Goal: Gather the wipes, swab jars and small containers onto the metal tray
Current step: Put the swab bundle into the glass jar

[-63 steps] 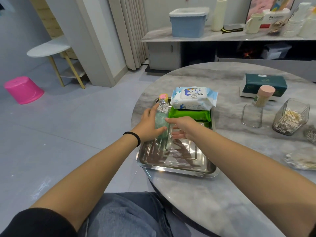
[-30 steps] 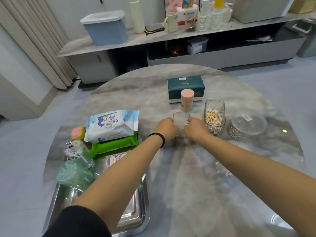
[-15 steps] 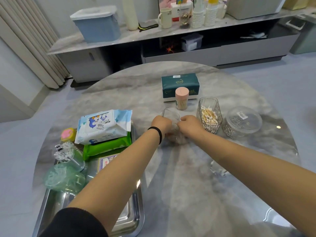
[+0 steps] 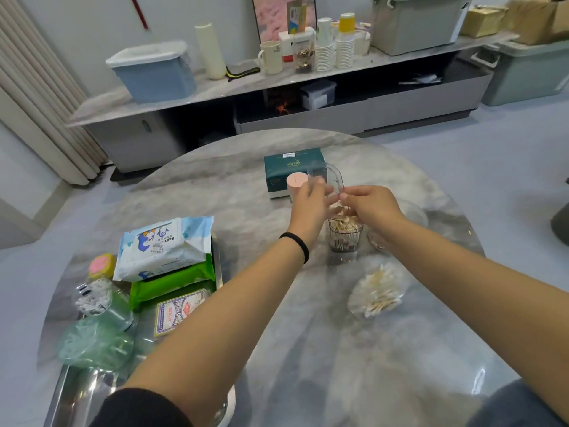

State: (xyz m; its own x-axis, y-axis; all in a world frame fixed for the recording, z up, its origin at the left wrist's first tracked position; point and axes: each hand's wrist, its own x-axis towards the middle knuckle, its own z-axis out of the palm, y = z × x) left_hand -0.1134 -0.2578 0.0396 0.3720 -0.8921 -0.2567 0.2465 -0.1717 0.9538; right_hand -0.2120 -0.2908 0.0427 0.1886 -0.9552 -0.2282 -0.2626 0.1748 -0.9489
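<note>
Both grips are closed on one clear lid (image 4: 331, 180): left hand (image 4: 311, 200) and right hand (image 4: 369, 204) pinch its sides above the swab jar (image 4: 343, 235) on the worktop (image 4: 277, 303). Lower it flat and press gently, I think.

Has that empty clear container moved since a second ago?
Yes. The clear container was standing on the table beside the swab jar; now both hands hold it raised above that jar.

even, bright indoor light, soft shadows. specular glare spots on glossy counter (image 4: 308, 349) at lower right and on metal tray (image 4: 77, 392) rim. wide-angle bowing toward frame edges. mild motion blur on hands and clear container (image 4: 331, 177); overall slightly soft.
</note>
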